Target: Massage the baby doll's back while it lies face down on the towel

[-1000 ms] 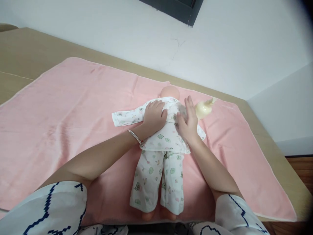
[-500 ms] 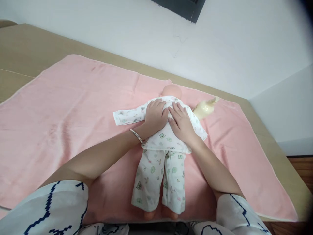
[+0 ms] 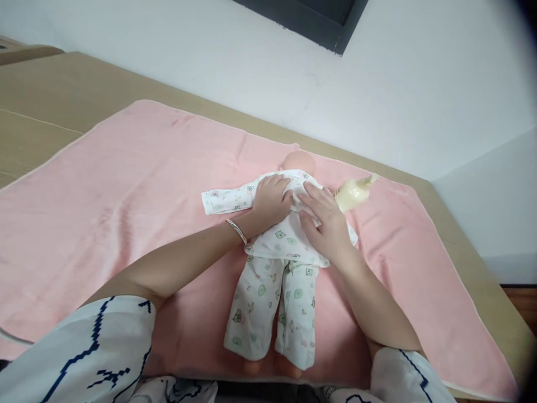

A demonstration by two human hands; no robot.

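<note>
Compared with half a second ago, when it lay flat on the back of the doll (image 3: 285,246), the right hand (image 3: 325,224) has tipped up and shifted slightly outward, while the left hand (image 3: 271,201) stays resting there. The doll lies beneath and between the two sets of fingers, apparently face down, its face out of sight. It is likely light, with a firm, smooth head and body under soft, loose cloth that would slide if pinched, so the trunk seems the safer hold, a palm on either side. Its long axis runs away from the person: head (image 3: 298,162) just beyond the fingertips, trousers (image 3: 254,313) and feet (image 3: 251,366) back toward the wearer, one sleeve (image 3: 226,201) stretched out to the left of the left fingers. Those fingers are extended and close together, gripping nothing; the right ones are loosely spread, and whether they touch the cloth I cannot tell. Just right of the right fingers is a glossy pale-yellow object (image 3: 354,193). Around everything spreads the pink blanket (image 3: 188,157), over a wooden table (image 3: 104,75) against a white wall (image 3: 377,101).
</note>
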